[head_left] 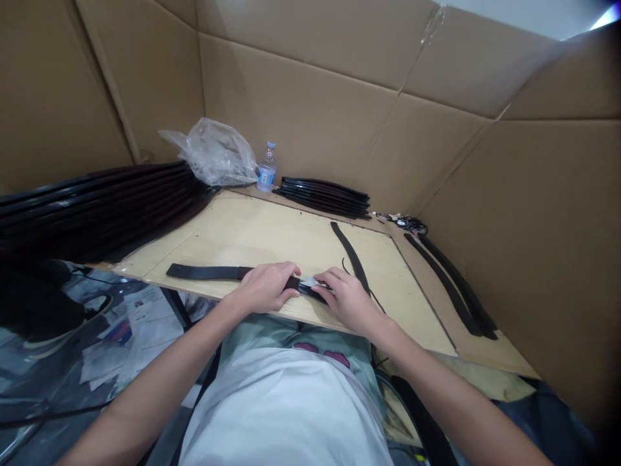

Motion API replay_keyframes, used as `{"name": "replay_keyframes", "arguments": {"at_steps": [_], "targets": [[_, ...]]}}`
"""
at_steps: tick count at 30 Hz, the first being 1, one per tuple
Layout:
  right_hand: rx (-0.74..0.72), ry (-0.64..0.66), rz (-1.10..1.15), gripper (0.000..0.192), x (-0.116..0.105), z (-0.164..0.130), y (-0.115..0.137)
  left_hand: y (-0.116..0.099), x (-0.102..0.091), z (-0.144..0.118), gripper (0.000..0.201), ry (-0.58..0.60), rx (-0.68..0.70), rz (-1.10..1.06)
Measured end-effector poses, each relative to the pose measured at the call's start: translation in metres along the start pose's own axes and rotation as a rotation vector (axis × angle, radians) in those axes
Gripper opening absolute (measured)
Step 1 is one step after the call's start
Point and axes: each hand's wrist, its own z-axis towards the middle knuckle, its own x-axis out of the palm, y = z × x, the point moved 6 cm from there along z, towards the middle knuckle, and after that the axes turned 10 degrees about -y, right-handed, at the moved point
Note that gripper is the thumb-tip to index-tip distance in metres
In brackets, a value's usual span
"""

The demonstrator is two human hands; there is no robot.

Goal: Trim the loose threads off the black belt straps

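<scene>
Far to the left of the hands, a large stack of black strips [97,207] is heaped along the edge of the wooden board [252,233]. A black belt [208,272] is laid flat near the board's front edge, its free end stretched out well to the left of the left hand [264,288]. The belt is pressed down by that hand, fingers curled over it. Just right of it, a small pale piece [310,282] is seen on the belt, between the two hands. The right hand [347,299] is laid on the belt's other end, fingers bent down; whether it is gripped cannot be told. Beyond the hands, a plastic bag [216,152], a water bottle [266,168] and a smaller stack of strips [325,196] are set by the cardboard wall [339,90]. To the right of the right hand, a loose strip [350,254] and two more strips [456,288] are laid.
</scene>
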Motion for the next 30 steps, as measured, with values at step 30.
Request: {"name": "replay_keyframes", "arguments": {"at_steps": [30], "targets": [[0.079, 0.170, -0.096, 0.008, 0.007, 0.028, 0.009, 0.002, 0.002, 0.000, 0.037, 0.019, -0.036, -0.014]]}}
